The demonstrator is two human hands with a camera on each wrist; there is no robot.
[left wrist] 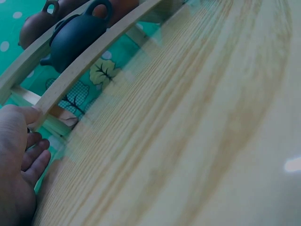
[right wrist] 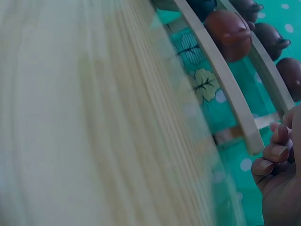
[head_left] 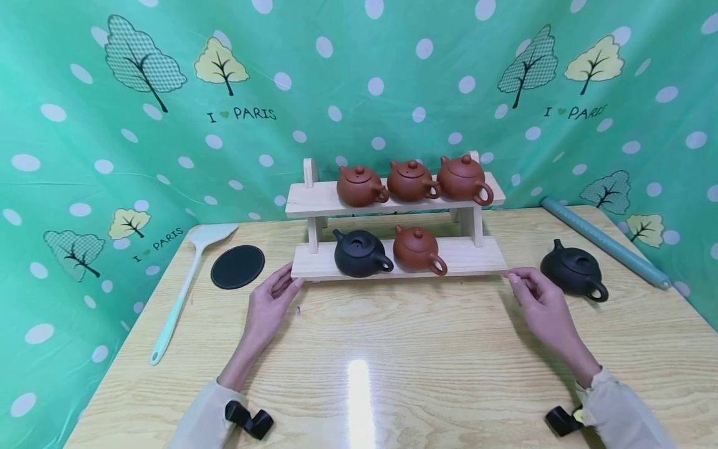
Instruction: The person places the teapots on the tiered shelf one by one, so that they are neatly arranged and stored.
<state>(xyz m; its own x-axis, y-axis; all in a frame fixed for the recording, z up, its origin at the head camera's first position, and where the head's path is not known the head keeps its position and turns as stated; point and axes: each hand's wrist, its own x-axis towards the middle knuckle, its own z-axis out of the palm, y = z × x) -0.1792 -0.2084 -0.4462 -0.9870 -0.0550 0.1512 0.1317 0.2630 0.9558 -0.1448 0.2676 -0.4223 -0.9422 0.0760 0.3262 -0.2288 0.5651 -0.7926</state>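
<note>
A two-tier wooden display rack (head_left: 314, 264) stands at the back of the table. My left hand (head_left: 270, 304) grips the left end of its lower shelf, thumb over the front edge in the left wrist view. At the right end, my right hand (head_left: 541, 305) holds the lower shelf's front corner with its fingertips, the other fingers curled. On the lower shelf sit a black teapot (head_left: 358, 254) and a reddish-brown teapot (head_left: 416, 248). Three more brown teapots, left (head_left: 359, 186), middle (head_left: 411, 181) and right (head_left: 461, 178), line the upper shelf.
Another black teapot (head_left: 571, 269) stands on the table beyond my right hand, near a teal roll (head_left: 606, 242). On the left lie a black round mat (head_left: 238, 267) and a pale green spatula (head_left: 182, 290). A green dotted cloth (head_left: 359, 81) hangs behind the table (head_left: 426, 349).
</note>
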